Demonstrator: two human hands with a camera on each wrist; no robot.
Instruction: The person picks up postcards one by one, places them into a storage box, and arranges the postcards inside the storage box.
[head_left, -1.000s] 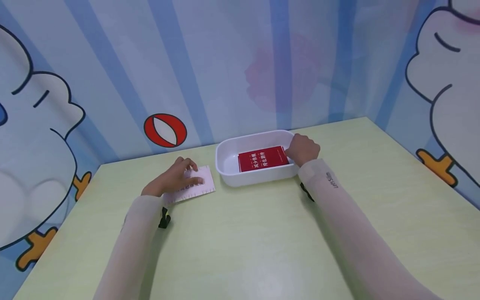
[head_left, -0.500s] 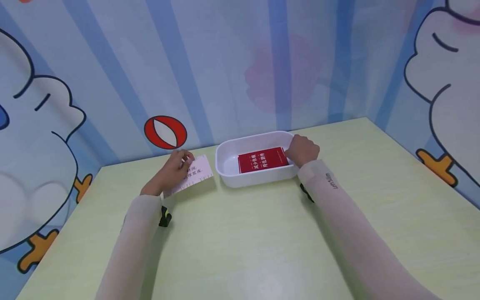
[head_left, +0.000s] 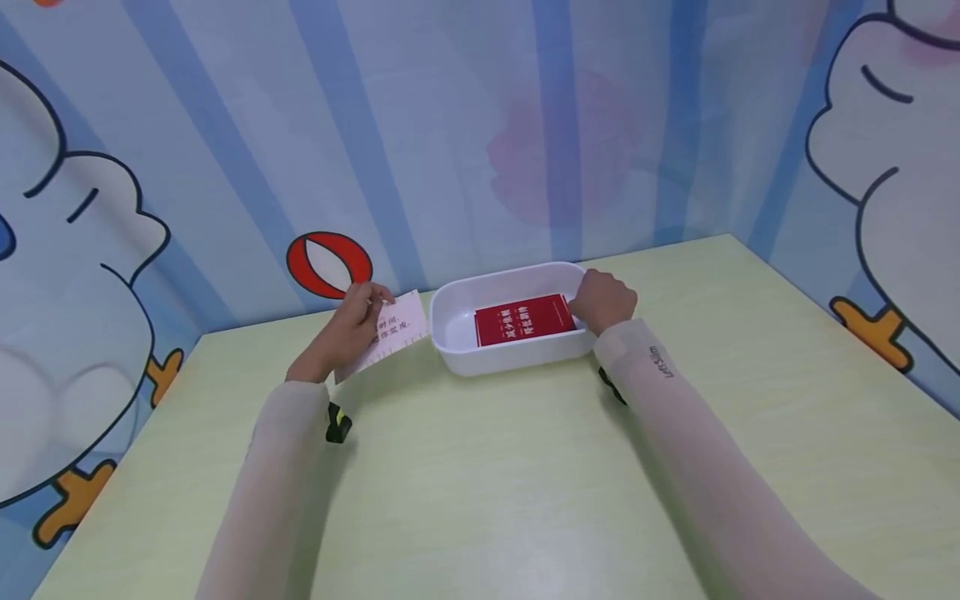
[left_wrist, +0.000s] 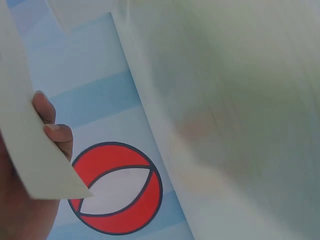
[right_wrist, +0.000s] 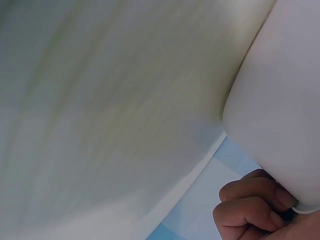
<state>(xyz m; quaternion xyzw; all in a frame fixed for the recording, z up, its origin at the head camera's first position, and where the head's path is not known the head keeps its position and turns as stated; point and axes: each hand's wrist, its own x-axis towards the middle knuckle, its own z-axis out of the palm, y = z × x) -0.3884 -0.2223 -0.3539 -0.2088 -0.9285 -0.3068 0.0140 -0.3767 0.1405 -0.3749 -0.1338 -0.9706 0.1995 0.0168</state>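
Note:
My left hand (head_left: 354, 327) pinches a pale pink card (head_left: 397, 323) with printed characters, lifted and tilted above the table. In the left wrist view, fingertips (left_wrist: 59, 134) show past the edge of the card (left_wrist: 35, 145), whose plain back faces the camera. A white plastic basin (head_left: 517, 358) stands near the back edge, just right of the card. Inside it lies a red card (head_left: 525, 320) with white characters. My right hand (head_left: 604, 300) grips the basin's right rim; the right wrist view shows its curled fingers (right_wrist: 250, 192) against the basin's outer wall (right_wrist: 285, 100).
The pale yellow-green table (head_left: 480, 475) reaches back to a blue striped backdrop (head_left: 450, 125) with cartoon figures and a red-and-white ball print (head_left: 328, 264). Both forearms lie over the table, each with a dark wrist device (head_left: 339, 423) below the cuff.
My left hand has lifted the pink card off the table and moved it up and slightly right, close to the basin's left end. The right hand stays on the rim.

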